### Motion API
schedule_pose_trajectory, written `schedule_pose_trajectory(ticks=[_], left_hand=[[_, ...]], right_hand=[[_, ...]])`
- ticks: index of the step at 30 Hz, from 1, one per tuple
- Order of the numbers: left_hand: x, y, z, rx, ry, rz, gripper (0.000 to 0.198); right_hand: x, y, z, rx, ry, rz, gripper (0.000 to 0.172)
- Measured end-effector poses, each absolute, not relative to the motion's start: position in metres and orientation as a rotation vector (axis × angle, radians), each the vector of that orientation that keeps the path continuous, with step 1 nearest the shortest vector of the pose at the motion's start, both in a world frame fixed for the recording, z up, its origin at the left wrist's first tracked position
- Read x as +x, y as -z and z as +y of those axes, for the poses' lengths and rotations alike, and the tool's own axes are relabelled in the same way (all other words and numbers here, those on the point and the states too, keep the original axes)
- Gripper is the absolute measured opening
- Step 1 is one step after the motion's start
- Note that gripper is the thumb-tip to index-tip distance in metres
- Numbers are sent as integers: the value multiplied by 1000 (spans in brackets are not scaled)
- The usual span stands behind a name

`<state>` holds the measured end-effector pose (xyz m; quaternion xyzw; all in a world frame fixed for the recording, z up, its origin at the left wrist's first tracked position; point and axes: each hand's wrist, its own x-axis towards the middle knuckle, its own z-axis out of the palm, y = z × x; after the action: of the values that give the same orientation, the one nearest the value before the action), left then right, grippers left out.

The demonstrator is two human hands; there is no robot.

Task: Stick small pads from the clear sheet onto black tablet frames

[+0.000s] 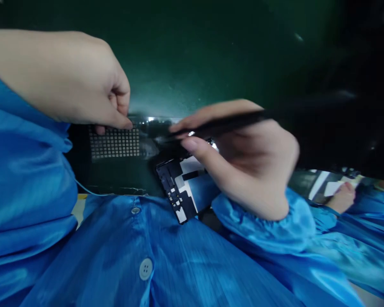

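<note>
My left hand [92, 85] pinches the upper right edge of a sheet of small square pads [115, 143] set in rows. The sheet has a clear, shiny margin on its right side. In my right hand [249, 157] is a pair of black tweezers [224, 122], held like a pen and blurred by motion. Their tips point left, towards the sheet's clear margin. Below my right hand lies an opened phone [187, 187], tilted at the table edge, with black, white and blue inner parts showing. My right fingers and wrist hide part of it.
A dark green work mat [185, 64] covers the table. A thin blue cord [89, 190] runs from my left sleeve along the front edge. At the right, a co-worker's hand [342, 198] and blue sleeve are near some pale items. Deep shadow darkens the right side.
</note>
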<state>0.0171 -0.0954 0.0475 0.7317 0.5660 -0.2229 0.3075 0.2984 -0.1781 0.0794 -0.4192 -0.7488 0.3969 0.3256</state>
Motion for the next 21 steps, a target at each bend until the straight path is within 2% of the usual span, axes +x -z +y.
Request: schedule_pose_trajectory(ticks=[2,8,16,19,21], left_hand=[[28,-63,-97,1970,615,1437,58],[43,-75,-97,1911,644,1453,32],[42,-70,-96,1928,632,1482,25],[39,-70,-94,1976,600,1449,32],[33,-64,-92,1976,559,1440,35]], right_hand=[[285,-65,-157,-1038,-1155,-2070,9],[267,-33,-140,-956,-1227,-2109,12],[263,-35,-133,-1000,-1403,-2050,9],[274,-44,-130,-1024,-1604,-1705,9],[292,-51,-137,-1091,-1540,-1395,5]])
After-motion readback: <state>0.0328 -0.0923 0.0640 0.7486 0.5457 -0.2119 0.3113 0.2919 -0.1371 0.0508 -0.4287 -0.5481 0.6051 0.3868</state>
